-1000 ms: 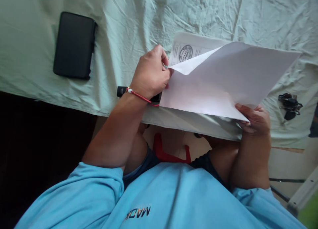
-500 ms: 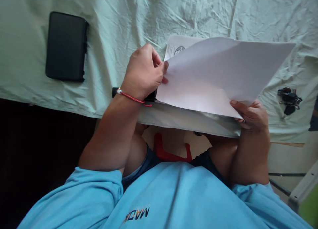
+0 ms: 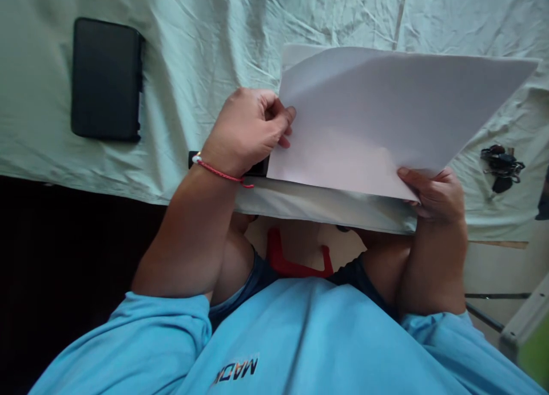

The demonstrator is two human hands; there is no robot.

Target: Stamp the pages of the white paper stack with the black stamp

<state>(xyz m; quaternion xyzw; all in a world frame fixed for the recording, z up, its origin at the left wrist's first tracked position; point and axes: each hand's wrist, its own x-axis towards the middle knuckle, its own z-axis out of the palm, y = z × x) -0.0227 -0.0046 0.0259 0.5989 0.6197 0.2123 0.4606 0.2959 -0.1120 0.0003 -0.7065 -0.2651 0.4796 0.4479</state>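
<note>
Paper (image 3: 360, 115) at one o'clock, pinched at its nine-o'clock edge in left hand (image 3: 249, 126) and clamped at its five-o'clock corner in right hand (image 3: 440, 195), with hands well apart, probably liable to buckle or slide over sheet (image 3: 295, 54) beneath if tugged unevenly.

The white sheet (image 3: 351, 115) now hides the round stamp

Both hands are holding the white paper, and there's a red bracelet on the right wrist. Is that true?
Not quite: the red bracelet is on the left wrist, as the head view shows. The left hand and right hand do hold the white paper.
</note>
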